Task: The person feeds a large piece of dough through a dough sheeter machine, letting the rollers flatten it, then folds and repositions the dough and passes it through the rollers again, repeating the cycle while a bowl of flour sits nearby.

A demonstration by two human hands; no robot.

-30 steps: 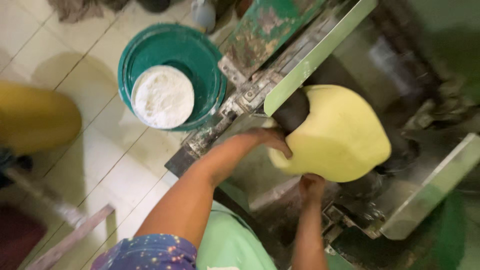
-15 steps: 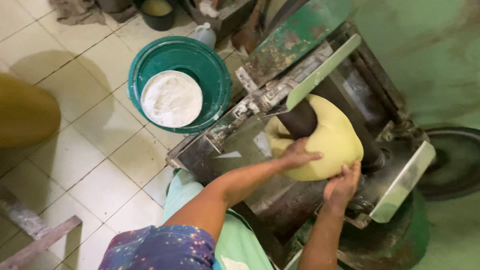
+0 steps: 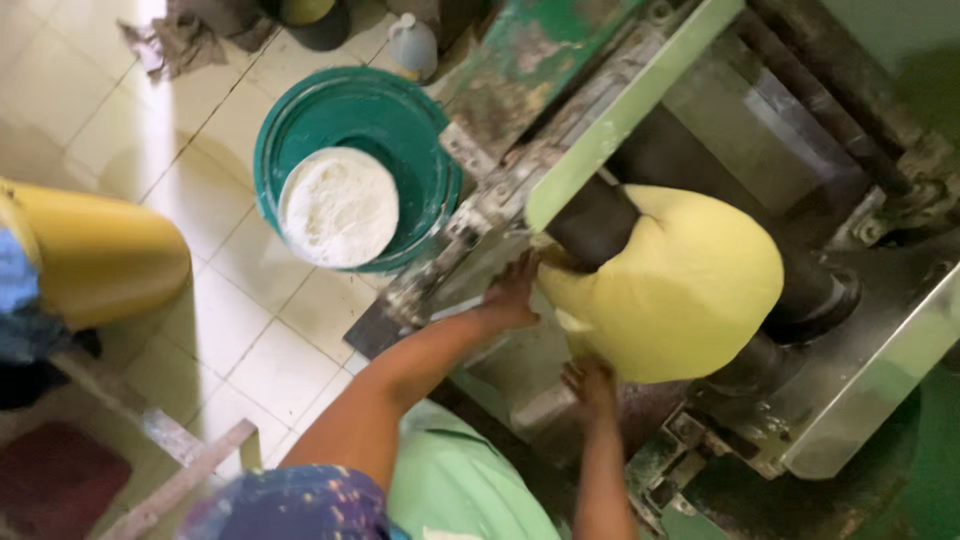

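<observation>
Your left hand [image 3: 515, 290] presses flat, fingers spread, on the yellow dough sheet [image 3: 680, 290] draped over the machine's dark roller [image 3: 600, 222]; your right hand [image 3: 590, 383] cups its lower edge.

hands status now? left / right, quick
Left hand: open, flat on the edge of the yellow dough sheet by the dark roller.
Right hand: open, under the sheet's lower edge.

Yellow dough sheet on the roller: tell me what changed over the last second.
The left hand slid from on top of the yellow dough sheet to its left edge; the right hand stays at its lower edge. The sheet still drapes the dark roller; the green bucket is unchanged.
</observation>
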